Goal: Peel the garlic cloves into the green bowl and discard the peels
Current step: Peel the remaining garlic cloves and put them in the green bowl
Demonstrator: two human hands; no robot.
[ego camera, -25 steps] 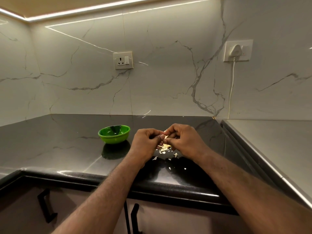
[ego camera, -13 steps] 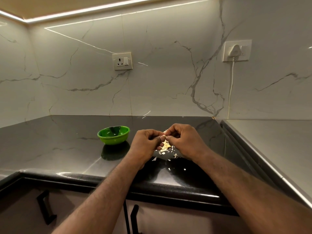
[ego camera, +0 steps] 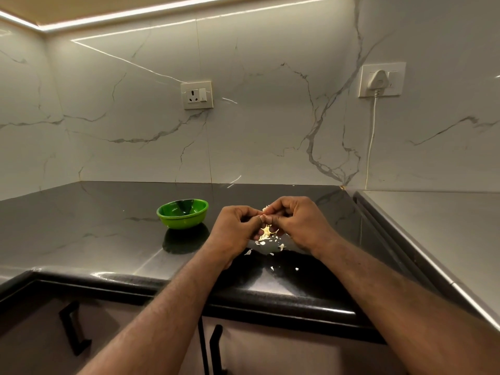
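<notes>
Head: black counter (ego camera: pixel 81 228), marble wall (ego camera: pixel 270 131)

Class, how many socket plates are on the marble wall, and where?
2. The left socket plate is above the green bowl, nothing plugged in; the right socket plate holds a white plug with its cord. None appears hidden.

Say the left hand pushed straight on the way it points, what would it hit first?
Likely the garlic clove that the left hand pinches, then the right hand directly behind it.
</notes>
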